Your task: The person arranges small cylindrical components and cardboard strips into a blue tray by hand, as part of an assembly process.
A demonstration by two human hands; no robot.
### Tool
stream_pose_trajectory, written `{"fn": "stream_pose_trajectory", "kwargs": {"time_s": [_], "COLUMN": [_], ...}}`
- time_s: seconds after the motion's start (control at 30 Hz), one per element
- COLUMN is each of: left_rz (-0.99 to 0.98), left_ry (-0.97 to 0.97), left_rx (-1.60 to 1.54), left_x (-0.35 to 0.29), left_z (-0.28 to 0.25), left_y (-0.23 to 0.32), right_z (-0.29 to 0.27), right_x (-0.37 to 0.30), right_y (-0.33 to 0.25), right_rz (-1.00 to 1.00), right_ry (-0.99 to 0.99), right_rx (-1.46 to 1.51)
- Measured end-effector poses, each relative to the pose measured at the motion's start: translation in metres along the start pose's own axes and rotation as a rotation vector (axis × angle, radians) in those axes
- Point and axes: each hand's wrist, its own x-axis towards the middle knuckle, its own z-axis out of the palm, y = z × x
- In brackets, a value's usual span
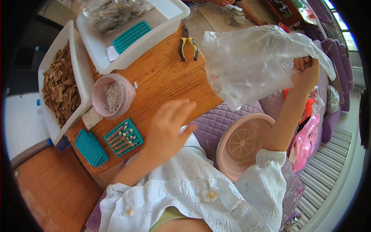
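In the head view, a clear plastic bag is held up at its right end by the right hand, whose grip is closed on the bunched film. The bag is spread leftward from that grip, its long axis laid roughly crosswise, partly over the right end of the table and partly over the quilted purple seat. The left hand is blurred and empty, its grip open with fingers spread above the table's near edge. From it, the bag is found up and to the right, with a gap left between; the right hand is the nearer one. Close to the left hand, a teal tray is filled with small cylinders. Yellow-handled pliers are placed beside the bag's left edge.
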Motion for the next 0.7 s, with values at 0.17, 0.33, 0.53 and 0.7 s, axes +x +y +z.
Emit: {"fn": "stream_pose_trajectory", "kwargs": {"time_s": [0.17, 0.33, 0.53, 0.7], "left_rz": [-0.038, 0.032, -0.011, -0.084], "left_ry": [0.056, 0.121, 0.173, 0.224], "left_rx": [0.743, 0.682, 0.704, 0.703], "left_x": [-0.057, -0.047, -0.029, 0.007], "left_z": [0.121, 0.132, 0.133, 0.132], "left_y": [-0.056, -0.056, -0.064, -0.077], "right_z": [-0.022, -0.066, -0.101, -0.154], "right_x": [0.027, 0.055, 0.066, 0.044], "right_y": [0.121, 0.241, 0.307, 0.265], "right_rz": [-0.078, 0.093, 0.505, 0.106], "right_ry": [0.123, 0.197, -0.118, -0.805], "right_rx": [-0.143, -0.479, -0.755, -1.373]}}
